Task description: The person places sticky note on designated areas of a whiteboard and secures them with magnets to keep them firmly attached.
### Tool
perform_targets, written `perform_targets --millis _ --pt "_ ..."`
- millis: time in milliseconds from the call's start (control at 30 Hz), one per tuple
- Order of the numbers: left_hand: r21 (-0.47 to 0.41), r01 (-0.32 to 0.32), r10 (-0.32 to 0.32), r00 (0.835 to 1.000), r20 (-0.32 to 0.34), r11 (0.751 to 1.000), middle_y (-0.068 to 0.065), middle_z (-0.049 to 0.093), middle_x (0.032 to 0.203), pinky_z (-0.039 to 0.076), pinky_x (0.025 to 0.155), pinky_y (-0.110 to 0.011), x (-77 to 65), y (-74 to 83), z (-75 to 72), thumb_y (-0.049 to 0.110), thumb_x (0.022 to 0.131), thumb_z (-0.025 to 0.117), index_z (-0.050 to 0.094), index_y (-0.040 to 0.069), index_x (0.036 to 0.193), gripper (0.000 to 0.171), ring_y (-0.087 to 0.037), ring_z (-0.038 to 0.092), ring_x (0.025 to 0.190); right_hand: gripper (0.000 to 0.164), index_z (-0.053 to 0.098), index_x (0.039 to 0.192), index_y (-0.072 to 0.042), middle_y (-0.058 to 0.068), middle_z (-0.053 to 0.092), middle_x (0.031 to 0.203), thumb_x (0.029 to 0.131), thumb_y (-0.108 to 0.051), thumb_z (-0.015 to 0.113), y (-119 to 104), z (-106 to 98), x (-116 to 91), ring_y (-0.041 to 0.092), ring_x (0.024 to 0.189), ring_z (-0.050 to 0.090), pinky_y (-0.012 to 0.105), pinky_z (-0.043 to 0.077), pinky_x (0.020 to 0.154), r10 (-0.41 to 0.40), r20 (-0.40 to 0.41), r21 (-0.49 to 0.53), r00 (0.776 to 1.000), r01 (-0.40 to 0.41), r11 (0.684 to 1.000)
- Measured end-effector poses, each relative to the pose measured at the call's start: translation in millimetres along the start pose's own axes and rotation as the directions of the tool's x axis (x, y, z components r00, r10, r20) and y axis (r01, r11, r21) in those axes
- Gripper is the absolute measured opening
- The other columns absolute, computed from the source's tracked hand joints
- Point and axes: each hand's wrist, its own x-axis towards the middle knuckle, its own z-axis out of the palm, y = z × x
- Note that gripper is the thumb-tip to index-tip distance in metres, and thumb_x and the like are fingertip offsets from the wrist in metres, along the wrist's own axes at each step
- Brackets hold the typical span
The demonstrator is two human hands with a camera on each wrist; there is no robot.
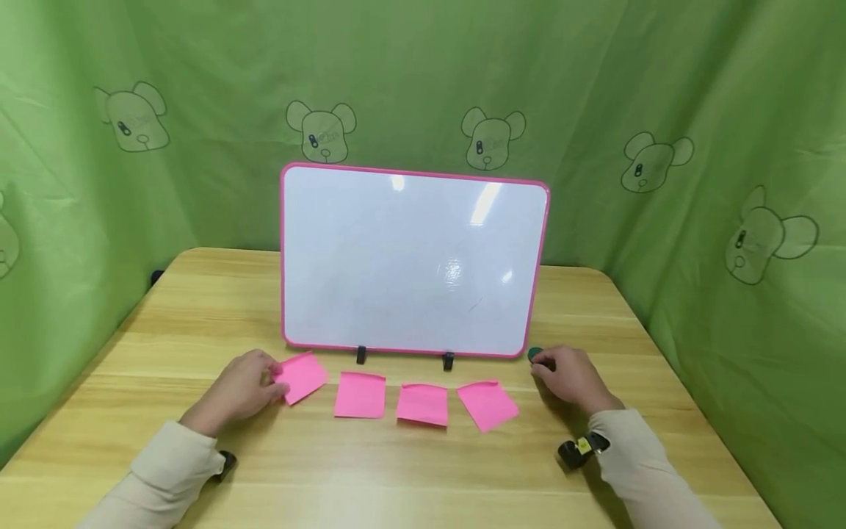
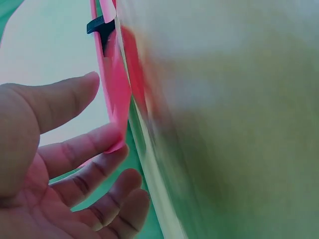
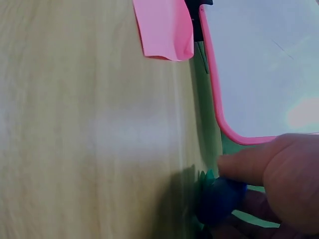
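The 3 nearer pink notes [image 1: 423, 405] on the counter [image 1: 357, 477] should be feather-light, limp and easily creased; their top edges curl up, perhaps slightly sticky, so a side edge or bottom corner looks the cleanest hold. The leftmost note [image 1: 305, 378], a little farther back, should behave alike. The small blue-and-green object [image 3: 222, 199] looks rounded and firm, probably light, best pinched across its sides.

The 3 notes lie between the hands, touched by neither. The left hand [image 1: 241, 386] is loosely spread, thumb well apart from the fingers, its index fingertip against the leftmost note's lower end. The right hand [image 1: 575, 378] is closed to a pinch, thumb and fingers about the object, just beside the lower right corner of the whiteboard [image 1: 403, 264], which stands behind the notes.
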Motion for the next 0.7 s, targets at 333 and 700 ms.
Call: perform_targets --millis 333,700 --pt "-0.081 0.072 -0.074 0.997 -0.027 0.994 -0.011 0.059 0.098 0.050 0.071 -0.038 2.9 0.4 -3.0 0.012 0.082 0.076 0.066 -0.001 0.097 0.023 -0.022 0.057 0.082 0.011 0.071 0.095 -0.002 0.016 0.069 0.095 0.091 -0.007 0.062 5 -2 -2 0.031 0.086 0.062 0.051 0.051 0.077 -0.035 -0.104 0.000 0.994 0.035 0.999" --pt "-0.167 0.083 -0.095 0.993 -0.066 0.982 -0.017 0.059 0.106 0.055 0.068 -0.036 5.4 1.2 -13.5 -0.001 0.080 0.072 0.062 0.000 0.096 0.019 -0.027 0.063 0.084 0.013 0.069 0.099 0.001 0.019 0.068 0.099 0.093 -0.009 0.062 1 -5 0 0.035 0.093 0.062 0.053 0.050 0.081 0.010 -0.061 0.019 0.998 -0.008 1.000"
